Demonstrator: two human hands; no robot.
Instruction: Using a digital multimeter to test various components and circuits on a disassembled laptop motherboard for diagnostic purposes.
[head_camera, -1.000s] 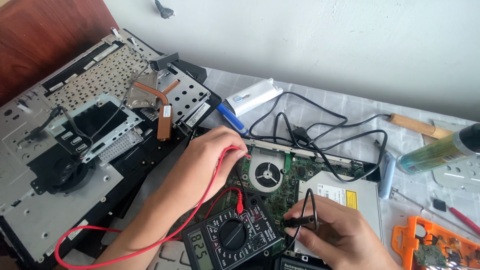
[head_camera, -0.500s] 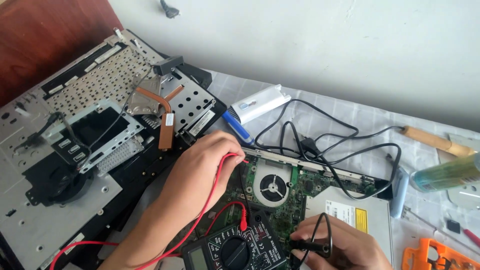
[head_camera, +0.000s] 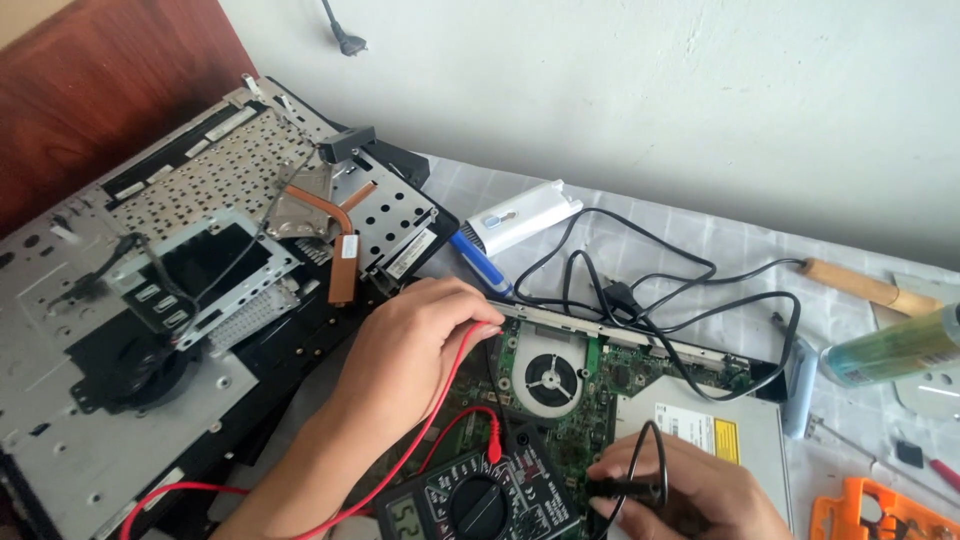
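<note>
My left hand (head_camera: 415, 345) rests on the left end of a green laptop motherboard (head_camera: 640, 385), fingers closed around the red multimeter probe, whose red lead (head_camera: 430, 430) runs back along my forearm. My right hand (head_camera: 690, 495) sits at the bottom edge, pinching the black probe (head_camera: 625, 488) with its black lead looped above the fingers. A black digital multimeter (head_camera: 480, 500) lies between the two hands, its dial facing up. A round fan (head_camera: 548, 380) is set in the board just right of my left hand.
A stripped laptop chassis (head_camera: 170, 300) with a copper heat pipe (head_camera: 340, 250) fills the left. Black cables (head_camera: 650, 290), a white adapter (head_camera: 520, 218), a blue pen (head_camera: 480, 265), a silver optical drive (head_camera: 720, 440), a green bottle (head_camera: 890, 350), a wooden-handled tool (head_camera: 860, 285) and an orange case (head_camera: 880, 515) lie around.
The view has tilted upward, so everything has slid down the frame. My right hand with the black probe has moved toward the bottom edge. My left hand stays on the board.
</note>
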